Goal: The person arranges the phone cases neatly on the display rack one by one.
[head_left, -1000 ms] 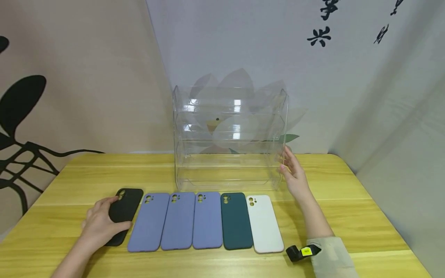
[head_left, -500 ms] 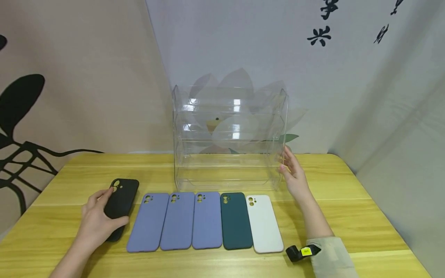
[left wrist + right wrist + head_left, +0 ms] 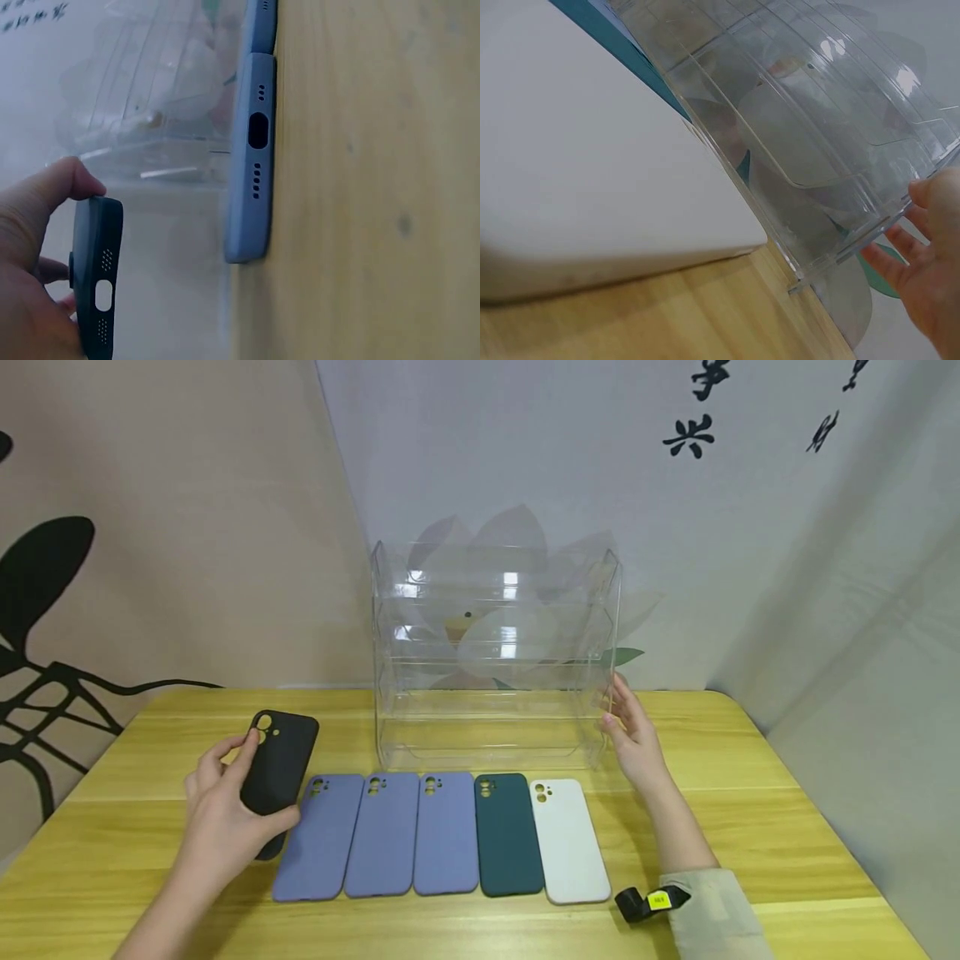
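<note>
My left hand (image 3: 228, 818) grips a black phone case (image 3: 281, 764) by its long sides, thumb on the right edge and fingers on the left. The left wrist view has the case (image 3: 99, 277) tilted up off the table, its bottom edge with the port cutout facing the camera. Right of it in the head view lies the nearest lavender case (image 3: 318, 839). My right hand (image 3: 637, 739) holds the right side panel of a clear tiered rack (image 3: 495, 702) between thumb and fingers. The rack stands upright behind the row of cases, its tiers bare.
Along the row lie two more lavender cases (image 3: 382, 835) (image 3: 446, 835), a dark green case (image 3: 508, 835) and a white case (image 3: 570, 842). A printed curtain (image 3: 495, 443) hangs behind the wooden table (image 3: 750, 827). A black wrist device (image 3: 651, 903) sits by the right sleeve.
My left hand has lifted the black case off the table and carried it up and slightly right, beside the first lavender case. The right hand stays on the rack.
</note>
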`<state>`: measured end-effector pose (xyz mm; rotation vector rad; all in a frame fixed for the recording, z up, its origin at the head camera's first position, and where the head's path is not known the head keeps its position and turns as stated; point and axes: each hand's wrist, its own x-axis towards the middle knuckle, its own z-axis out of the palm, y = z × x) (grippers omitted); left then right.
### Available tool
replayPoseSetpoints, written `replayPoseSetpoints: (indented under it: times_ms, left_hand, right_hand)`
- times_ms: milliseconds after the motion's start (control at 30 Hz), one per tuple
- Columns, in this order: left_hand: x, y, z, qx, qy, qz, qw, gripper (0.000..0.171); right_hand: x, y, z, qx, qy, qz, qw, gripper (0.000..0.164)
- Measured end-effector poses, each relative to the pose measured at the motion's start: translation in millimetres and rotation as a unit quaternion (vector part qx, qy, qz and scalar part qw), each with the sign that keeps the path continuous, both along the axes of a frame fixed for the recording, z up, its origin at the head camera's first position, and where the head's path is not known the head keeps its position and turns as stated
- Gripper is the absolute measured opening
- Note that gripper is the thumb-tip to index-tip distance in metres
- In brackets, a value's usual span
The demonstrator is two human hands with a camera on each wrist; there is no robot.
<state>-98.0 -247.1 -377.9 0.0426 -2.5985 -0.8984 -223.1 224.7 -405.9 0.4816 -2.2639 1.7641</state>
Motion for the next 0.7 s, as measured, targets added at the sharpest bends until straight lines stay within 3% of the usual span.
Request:
replayPoseSetpoints:
  times_ms: [200,433,700]
  left_hand:
    - [-1.0,19.7,15.9,0.015,0.016,-0.006,0.9997,0.109]
    - [-5.0,42.7,34.8,0.053,0.043,-0.019,0.9975,0.108]
    - [-15.0,67.3,50.5,0.086,0.078,-0.035,0.9926,0.107]
  right_hand:
    - [3.2,-1.8,5.1,0.002,-0.006,-0.001,1.000,0.062]
    - [16.6,-11.3,23.2,0.002,-0.003,0.003,1.000,0.058]
    - [20.8,-12.5,26.8,-0.001,-0.009,0.000,1.000,0.059]
